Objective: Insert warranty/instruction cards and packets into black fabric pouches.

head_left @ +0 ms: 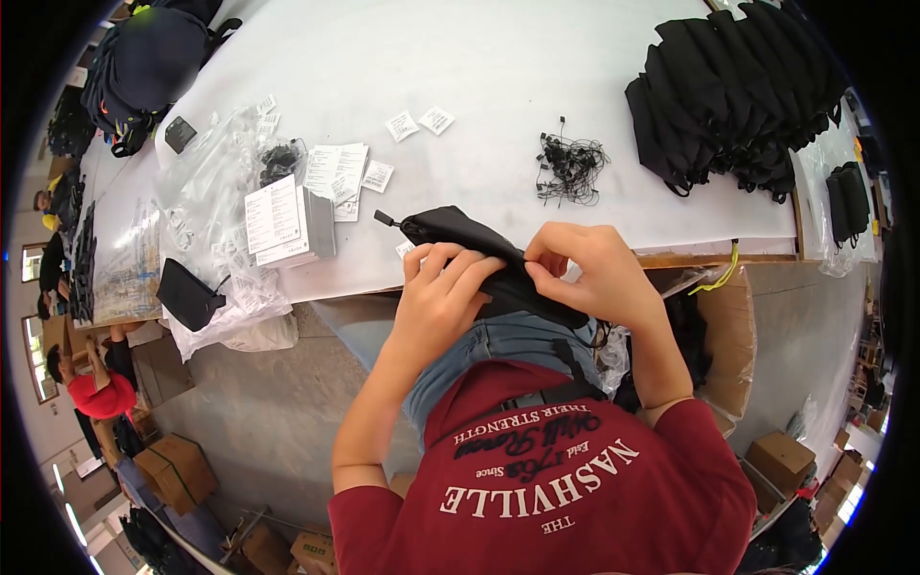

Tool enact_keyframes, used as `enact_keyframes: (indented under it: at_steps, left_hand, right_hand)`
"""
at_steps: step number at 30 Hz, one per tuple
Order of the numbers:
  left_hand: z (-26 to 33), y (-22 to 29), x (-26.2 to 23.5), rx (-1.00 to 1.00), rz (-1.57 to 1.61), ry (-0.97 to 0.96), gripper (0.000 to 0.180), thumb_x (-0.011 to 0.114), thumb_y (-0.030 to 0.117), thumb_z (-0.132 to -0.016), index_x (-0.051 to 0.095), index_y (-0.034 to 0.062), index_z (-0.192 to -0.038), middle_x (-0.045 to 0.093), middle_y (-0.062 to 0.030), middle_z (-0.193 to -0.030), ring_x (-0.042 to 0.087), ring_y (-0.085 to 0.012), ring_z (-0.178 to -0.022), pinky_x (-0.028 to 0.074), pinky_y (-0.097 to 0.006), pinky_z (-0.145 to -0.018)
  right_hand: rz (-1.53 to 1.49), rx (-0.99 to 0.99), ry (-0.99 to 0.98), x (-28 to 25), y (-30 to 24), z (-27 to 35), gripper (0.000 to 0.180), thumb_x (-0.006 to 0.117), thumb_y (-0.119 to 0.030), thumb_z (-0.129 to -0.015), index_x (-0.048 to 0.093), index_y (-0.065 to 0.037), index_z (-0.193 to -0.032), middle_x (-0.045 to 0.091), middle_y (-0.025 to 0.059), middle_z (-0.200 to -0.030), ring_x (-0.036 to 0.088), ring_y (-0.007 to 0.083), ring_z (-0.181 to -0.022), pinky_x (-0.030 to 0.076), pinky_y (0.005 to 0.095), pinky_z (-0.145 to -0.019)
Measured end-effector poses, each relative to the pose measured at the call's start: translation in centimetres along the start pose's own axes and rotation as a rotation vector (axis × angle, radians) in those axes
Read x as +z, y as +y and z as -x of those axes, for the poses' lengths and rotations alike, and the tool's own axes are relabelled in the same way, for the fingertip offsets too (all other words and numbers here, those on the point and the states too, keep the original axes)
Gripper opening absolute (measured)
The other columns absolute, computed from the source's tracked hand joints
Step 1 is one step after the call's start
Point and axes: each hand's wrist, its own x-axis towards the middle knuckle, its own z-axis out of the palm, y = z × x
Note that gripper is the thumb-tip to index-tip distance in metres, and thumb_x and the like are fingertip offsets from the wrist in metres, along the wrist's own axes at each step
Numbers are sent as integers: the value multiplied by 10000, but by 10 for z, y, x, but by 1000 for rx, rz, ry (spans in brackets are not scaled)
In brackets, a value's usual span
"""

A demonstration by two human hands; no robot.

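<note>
Both my hands hold a small black fabric pouch (460, 235) at the near edge of the white table (479, 57). My left hand (441, 292) wraps over its lower edge with the fingers curled on the fabric. My right hand (589, 268) pinches the pouch's right end between thumb and fingers. The pouch's zipper pull (383, 218) sticks out at its upper left. Part of the pouch is hidden under my fingers.
A stack of black pouches (738, 91) lies at the far right. A tangle of black cords (570, 163) sits in the middle, white paper tags (419, 122) and leaflet stacks (287, 220) to the left, with clear plastic bags (211, 182). Another person in red (96, 388) sits at left. Cardboard boxes (177, 470) stand on the floor.
</note>
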Motion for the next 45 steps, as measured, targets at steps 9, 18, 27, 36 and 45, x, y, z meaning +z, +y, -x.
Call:
enact_keyframes:
  at_steps: [9, 18, 27, 36, 45]
  left_hand:
    - [0, -3, -7, 45, -13, 112, 334, 676, 16, -548, 644, 81, -874, 615, -8, -856, 563, -195, -830, 389, -349, -818]
    - [12, -12, -19, -129, 11, 188, 297, 676, -23, -554, 634, 71, -832, 619, -30, -825, 578, -226, -785, 409, -341, -745]
    - [42, -26, -44, -343, -11, 46, 261, 693, -33, -596, 606, 38, -832, 622, -69, -799, 565, -253, -775, 401, -345, -736]
    - [104, -14, -52, -685, 112, -256, 185, 720, 78, -686, 623, 61, -842, 600, -88, -770, 536, -290, -789, 405, -353, -734]
    - [115, -24, -56, -845, 370, -759, 290, 663, 288, -803, 657, 58, -979, 655, -140, -844, 610, -320, -790, 462, -376, -703]
  right_hand:
    - [-152, 148, -104, -2, -1, 2, 213, 709, -124, -776, 611, -16, -932, 622, 78, -848, 619, 166, -794, 484, 285, -723]
    - [-506, 436, -230, 16, 29, 35, 790, 790, -168, -656, 425, -125, -1355, 586, 82, -1116, 559, 189, -997, 409, 338, -937]
    - [-145, 199, -689, 19, 60, 52, 400, 735, -409, -761, 696, -156, -1068, 636, 97, -1090, 532, 274, -1100, 418, 366, -929]
    - [83, 212, -807, 1, 61, 78, 450, 716, -465, -762, 666, -196, -1119, 603, 49, -1137, 368, 318, -1259, 233, 431, -1069]
    - [-516, 559, -497, -12, 74, 58, 387, 736, -101, -735, 659, -6, -1102, 574, -51, -629, 505, 29, -608, 400, 212, -568]
